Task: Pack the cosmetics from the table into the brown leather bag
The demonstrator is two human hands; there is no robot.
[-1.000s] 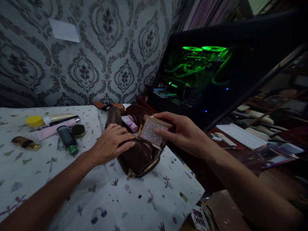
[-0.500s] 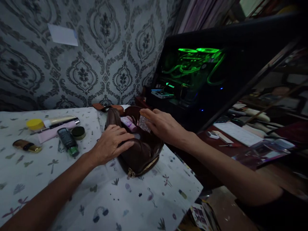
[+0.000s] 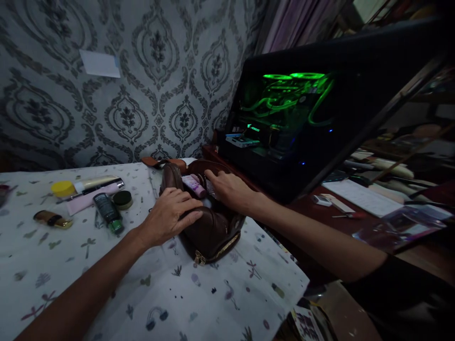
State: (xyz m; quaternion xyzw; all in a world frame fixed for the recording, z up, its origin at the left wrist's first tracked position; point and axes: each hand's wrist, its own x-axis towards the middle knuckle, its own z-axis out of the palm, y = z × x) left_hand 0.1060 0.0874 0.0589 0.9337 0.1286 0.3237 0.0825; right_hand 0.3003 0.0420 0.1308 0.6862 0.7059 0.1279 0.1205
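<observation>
Glittering case (image 3: pixel 210 188) sat inside open brown bag (image 3: pixel 204 229)

The right hand (image 3: pixel 232 190) gripped the case, its fingers hiding most of it; a pink tube (image 3: pixel 196 186) lay alongside, within the bag on the worktop (image 3: pixel 159 289); the left hand (image 3: pixel 174 210) rested over the rim, fingers bent, their grip impossible to tell; the bag's shadowed bottom was unreadable.

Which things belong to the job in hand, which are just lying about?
On the job:
- brown bag, left hand on it
- glittery case, at right hand, inside bag
- purple tube, inside bag
- maybe: dark green tube, round jar, untouched

Probably lying about:
- green-lit computer case
- white paper on wall
</observation>
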